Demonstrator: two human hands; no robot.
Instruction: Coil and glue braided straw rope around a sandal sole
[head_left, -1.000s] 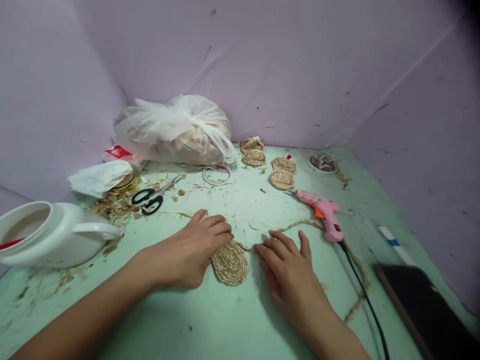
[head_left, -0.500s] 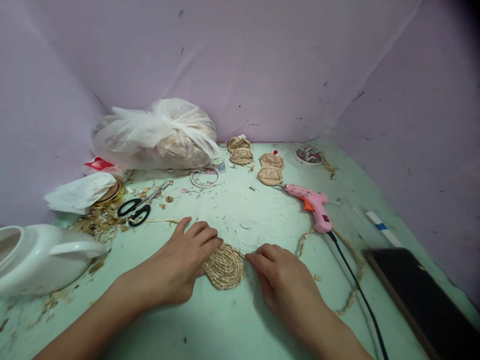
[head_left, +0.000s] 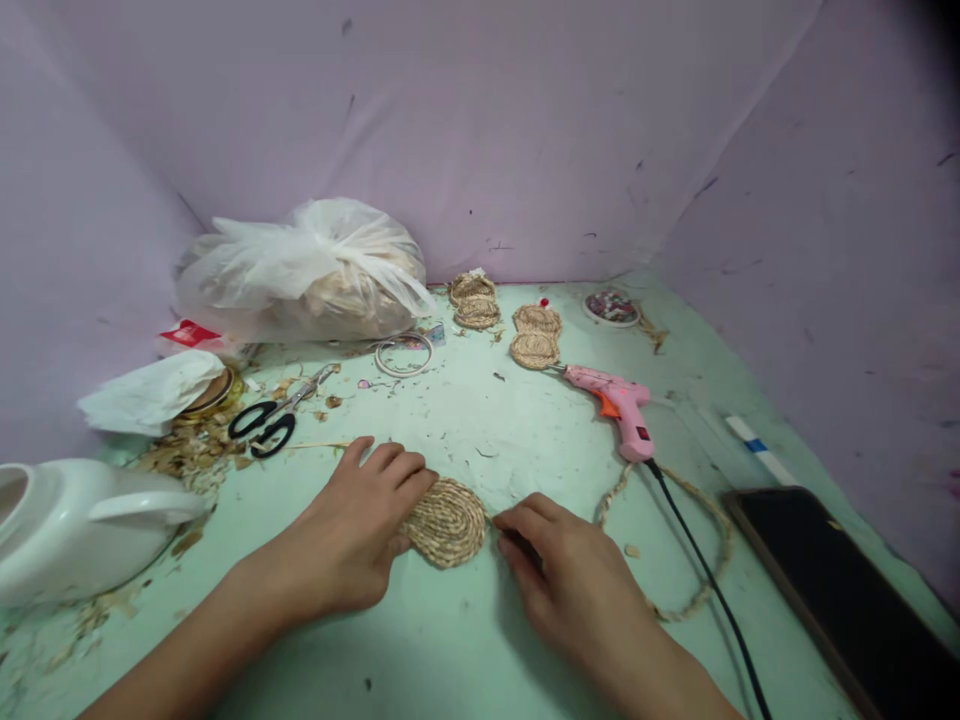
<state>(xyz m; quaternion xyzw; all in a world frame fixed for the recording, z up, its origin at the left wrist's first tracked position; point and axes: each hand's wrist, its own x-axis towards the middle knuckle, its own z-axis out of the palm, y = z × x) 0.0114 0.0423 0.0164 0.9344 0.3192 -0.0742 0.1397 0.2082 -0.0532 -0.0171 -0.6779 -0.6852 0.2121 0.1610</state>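
My left hand (head_left: 367,530) is closed on the left edge of a flat oval coil of braided straw cord (head_left: 447,525), its thumb low at the near side. At the coil's right edge, my right hand (head_left: 562,560) pinches the cord's running part between thumb and forefinger. The rest of that braided cord (head_left: 726,535) curves out in a loop to the right of this hand. A pink hot glue gun (head_left: 611,392) with an orange trigger lies beyond my right hand, its black cable crossing the cord loop.
Scissors (head_left: 283,412), a white pitcher (head_left: 82,525) and straw scraps (head_left: 187,450) are on the left. At the back sit a tied plastic bag (head_left: 307,275), two coiled straw pieces (head_left: 537,336) (head_left: 475,301) and a dish of beads (head_left: 612,307). A phone (head_left: 832,590) lies at right.
The coil has turned and tilted slightly under my left hand. My right hand keeps its pinch by the edge, with its fingers a little lower. The whole view has shifted slightly.
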